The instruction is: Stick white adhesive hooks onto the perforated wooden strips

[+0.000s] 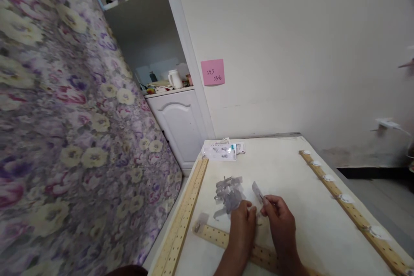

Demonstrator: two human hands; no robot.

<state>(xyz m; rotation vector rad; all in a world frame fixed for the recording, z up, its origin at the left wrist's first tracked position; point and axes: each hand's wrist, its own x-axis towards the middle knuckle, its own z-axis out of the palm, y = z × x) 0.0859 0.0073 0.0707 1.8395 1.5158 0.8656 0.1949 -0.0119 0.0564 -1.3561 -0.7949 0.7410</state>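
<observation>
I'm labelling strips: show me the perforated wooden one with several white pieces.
The tan, hole-punched wooden strip at far right; it alone carries white pieces along its length.

Held piece (257,190) blurred, crosswise strip (213,235) partly hidden

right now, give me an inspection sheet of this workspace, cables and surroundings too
surface: pale table; holed wooden strips at left, at right and crosswise
job's things: grey pieces heaped mid-table, overlapping; white pieces along the right strip
clutter: printed packaging, far left corner
hands: right hand pinches a grey piece; left hand beside the heap, grip unclear
cables: white cable from the wall plug, right
surroundings: floral curtain, shelves with white jug, pink note on wall
</observation>
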